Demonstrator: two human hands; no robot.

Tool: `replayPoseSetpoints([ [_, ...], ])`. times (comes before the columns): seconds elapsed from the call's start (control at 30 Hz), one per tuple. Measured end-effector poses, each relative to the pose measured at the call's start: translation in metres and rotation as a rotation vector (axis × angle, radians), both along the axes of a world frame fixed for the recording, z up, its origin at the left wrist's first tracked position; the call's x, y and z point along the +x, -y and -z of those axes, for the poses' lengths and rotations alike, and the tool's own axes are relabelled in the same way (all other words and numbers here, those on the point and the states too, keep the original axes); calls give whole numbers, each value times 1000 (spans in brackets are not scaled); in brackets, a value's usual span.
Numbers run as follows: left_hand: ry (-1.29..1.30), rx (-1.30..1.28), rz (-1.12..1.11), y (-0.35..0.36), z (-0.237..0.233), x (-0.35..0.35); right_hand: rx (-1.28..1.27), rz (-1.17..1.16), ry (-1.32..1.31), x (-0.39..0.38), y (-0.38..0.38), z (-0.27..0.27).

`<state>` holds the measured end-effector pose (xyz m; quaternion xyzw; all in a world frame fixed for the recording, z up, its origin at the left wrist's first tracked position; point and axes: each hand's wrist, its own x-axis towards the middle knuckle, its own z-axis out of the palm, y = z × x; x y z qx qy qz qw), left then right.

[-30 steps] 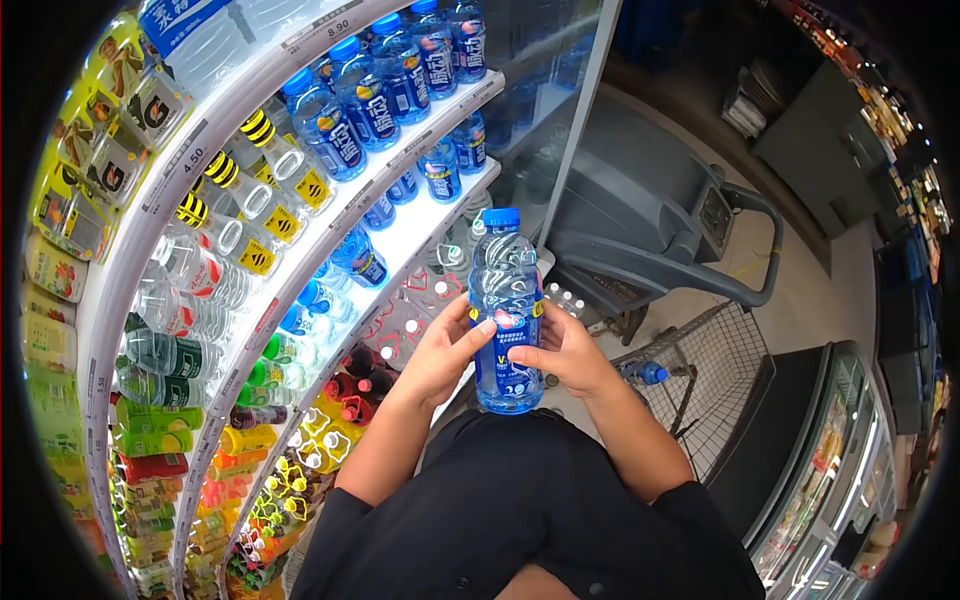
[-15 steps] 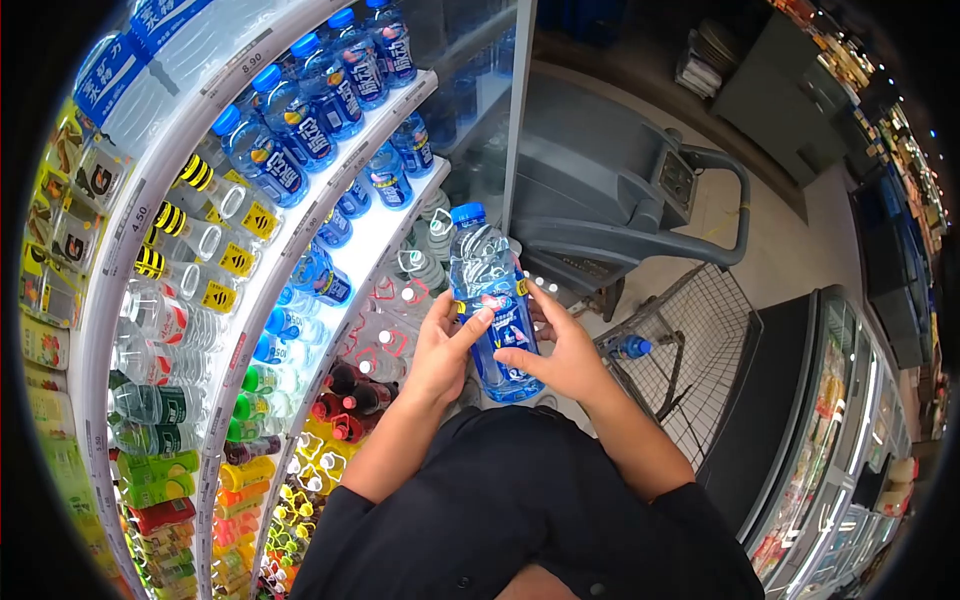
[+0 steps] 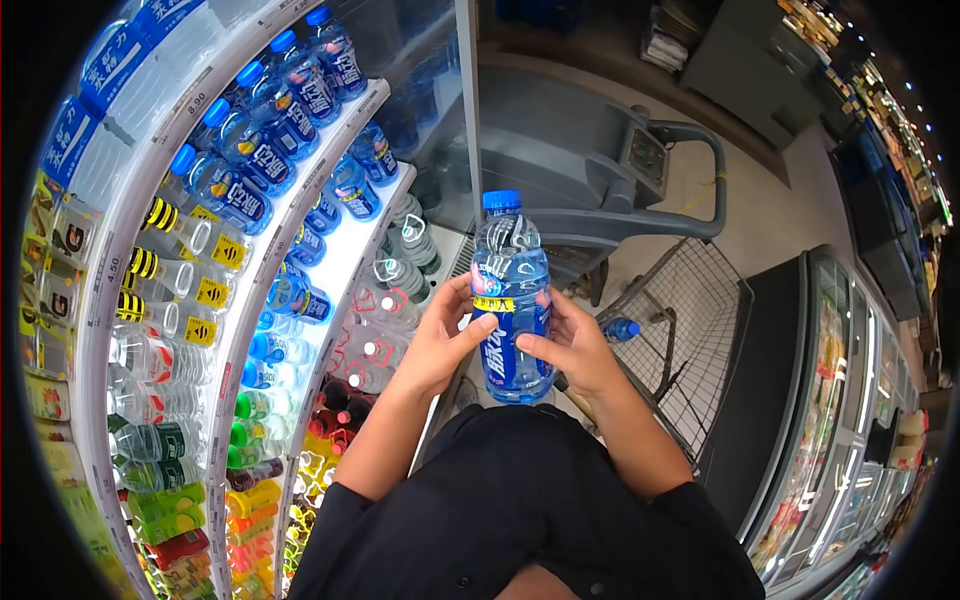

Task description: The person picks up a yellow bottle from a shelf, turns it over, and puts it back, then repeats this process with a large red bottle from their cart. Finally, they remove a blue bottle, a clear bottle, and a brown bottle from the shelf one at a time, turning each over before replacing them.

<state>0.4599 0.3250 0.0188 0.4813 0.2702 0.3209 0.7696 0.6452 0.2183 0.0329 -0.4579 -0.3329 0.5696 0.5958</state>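
A clear bottle with a blue cap and a blue label stands upright in front of my body, held between both hands. My left hand grips its left side, the thumb lying on the label. On the right side, my right hand holds it with the thumb across the label's front; the fingers behind the bottle are partly hidden. A yellow band and large white characters show on the label.
Curved shelves of drinks fill the left, with similar blue bottles near the top. A grey machine with a handle stands ahead. To the right are a wire cart holding a blue-capped bottle and a glass-fronted cooler.
The bottle has been turned, so its yellow band and large characters now face me. It stands more upright and slightly further right. The shelves have shifted left and down in view.
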Motion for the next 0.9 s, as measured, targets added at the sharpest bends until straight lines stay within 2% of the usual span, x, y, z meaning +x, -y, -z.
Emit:
replayPoseSetpoints([
  [0.17,92,-108,277,5,-3,4,17,-4,-62,6,11,6],
  [0.37,123,-147,255,15,15,4,70,-104,3,14,21,3],
  [0.43,144,-161,245,18,21,6,128,-102,137,17,23,12],
  [0.53,156,-150,238,24,19,19,-13,-77,380,22,31,15],
  [0.63,139,-130,254,26,16,29,54,68,632,26,38,20],
  [0.77,51,-27,254,28,12,49,-42,179,656,27,44,33],
  [0.83,43,21,249,27,11,59,-44,232,464,28,48,30],
  [0.9,15,74,248,28,9,66,-31,288,415,30,55,17],
])
